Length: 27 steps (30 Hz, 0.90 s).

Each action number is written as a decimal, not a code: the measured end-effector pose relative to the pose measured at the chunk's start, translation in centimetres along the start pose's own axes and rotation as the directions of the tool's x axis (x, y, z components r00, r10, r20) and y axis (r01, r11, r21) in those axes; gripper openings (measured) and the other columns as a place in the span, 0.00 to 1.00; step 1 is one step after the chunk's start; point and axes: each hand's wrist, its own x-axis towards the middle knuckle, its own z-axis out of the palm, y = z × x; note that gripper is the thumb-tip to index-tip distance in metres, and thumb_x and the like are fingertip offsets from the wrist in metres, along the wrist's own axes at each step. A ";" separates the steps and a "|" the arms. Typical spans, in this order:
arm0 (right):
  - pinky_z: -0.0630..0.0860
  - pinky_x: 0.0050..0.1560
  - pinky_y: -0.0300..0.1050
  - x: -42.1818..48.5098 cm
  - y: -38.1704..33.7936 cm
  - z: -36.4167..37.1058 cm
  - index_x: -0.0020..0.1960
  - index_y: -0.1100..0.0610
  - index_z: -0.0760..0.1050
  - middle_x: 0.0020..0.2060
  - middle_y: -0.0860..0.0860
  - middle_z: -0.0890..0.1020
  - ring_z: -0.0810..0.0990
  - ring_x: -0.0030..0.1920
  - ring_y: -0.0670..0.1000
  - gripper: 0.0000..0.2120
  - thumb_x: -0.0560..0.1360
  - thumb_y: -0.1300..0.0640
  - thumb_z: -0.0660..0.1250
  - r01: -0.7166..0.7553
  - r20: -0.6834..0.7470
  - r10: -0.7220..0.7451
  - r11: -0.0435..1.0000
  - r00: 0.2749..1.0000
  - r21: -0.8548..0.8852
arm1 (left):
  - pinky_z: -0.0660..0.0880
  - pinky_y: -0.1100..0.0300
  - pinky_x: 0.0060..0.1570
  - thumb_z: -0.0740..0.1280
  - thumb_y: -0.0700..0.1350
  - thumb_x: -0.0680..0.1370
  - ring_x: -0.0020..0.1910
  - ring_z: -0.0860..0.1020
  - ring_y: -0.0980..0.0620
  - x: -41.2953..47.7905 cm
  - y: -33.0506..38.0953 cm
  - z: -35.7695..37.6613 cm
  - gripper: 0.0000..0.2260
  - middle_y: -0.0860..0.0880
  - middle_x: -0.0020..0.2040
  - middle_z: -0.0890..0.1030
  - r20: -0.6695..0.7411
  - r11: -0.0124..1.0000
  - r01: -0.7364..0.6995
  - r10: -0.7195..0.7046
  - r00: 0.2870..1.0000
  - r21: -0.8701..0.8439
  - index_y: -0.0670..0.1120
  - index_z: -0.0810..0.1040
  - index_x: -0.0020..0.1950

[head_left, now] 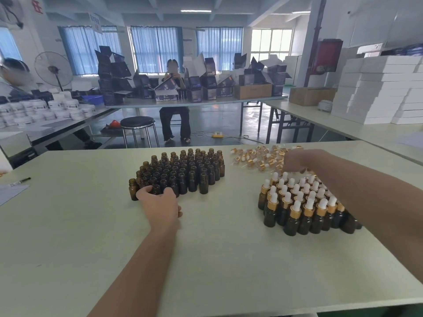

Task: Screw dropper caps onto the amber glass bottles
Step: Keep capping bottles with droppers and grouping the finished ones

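from my seat i see the job partly done; on my right a tight block of capped bottles (302,209) stands on the table (206,259), each with a gold collar and a white bulb; on my left the open bottles (183,170) stand packed together, and that block looks the larger of the two, so i judge more than half the work is left; the loose caps (254,156) lie in a heap near the far edge, beyond the capped block and just right of the open one; there look to be plenty.

my left hand (160,202) is at the near corner of the open block; thumb and fingers curl round one bottle in the front row; that bottle stands among its neighbours and, as far as i can tell, is not lifted; my right hand (295,160) reaches over the capped block to the near side of the heap; its fingers point down and are blurred, so i cannot tell whether they are spread or have a cap; the step in hand, i judge, is fetching one bottle and one cap to bring together; a pen (24,180) lies far left, well apart.
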 end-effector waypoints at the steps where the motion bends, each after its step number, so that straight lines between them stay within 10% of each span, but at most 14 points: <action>1: 0.77 0.56 0.48 0.3 -0.3 0.3 0.67 0.62 0.70 0.61 0.57 0.75 0.77 0.55 0.55 0.19 0.80 0.54 0.60 -0.025 0.001 0.025 1.000 1.000 0.001 | 0.68 0.60 0.23 0.61 0.37 0.77 0.24 0.70 0.49 0.0 0.0 -0.1 0.20 0.42 0.43 0.77 0.002 1.000 0.002 -0.002 1.000 -0.003 0.48 0.61 0.66; 19: 0.71 0.66 0.50 1.3 -1.5 1.4 0.70 0.61 0.68 0.66 0.58 0.73 0.73 0.64 0.56 0.19 0.80 0.57 0.60 -0.004 0.077 0.005 1.000 0.997 -0.013 | 0.73 0.56 0.33 0.67 0.47 0.76 0.30 0.73 0.53 -1.3 -0.3 0.0 0.07 0.47 0.33 0.76 0.133 0.926 -0.315 0.292 0.947 0.210 0.49 0.74 0.53; 27: 0.76 0.55 0.49 1.2 -1.2 -1.6 0.48 0.63 0.81 0.39 0.54 0.84 0.82 0.43 0.52 0.21 0.77 0.44 0.64 0.169 -0.156 -0.129 0.946 0.979 0.277 | 0.68 0.68 0.38 0.67 0.49 0.77 0.39 0.73 0.59 -2.3 -0.3 0.3 0.02 0.51 0.45 0.75 0.337 0.823 -0.491 0.393 0.856 0.285 0.56 0.75 0.48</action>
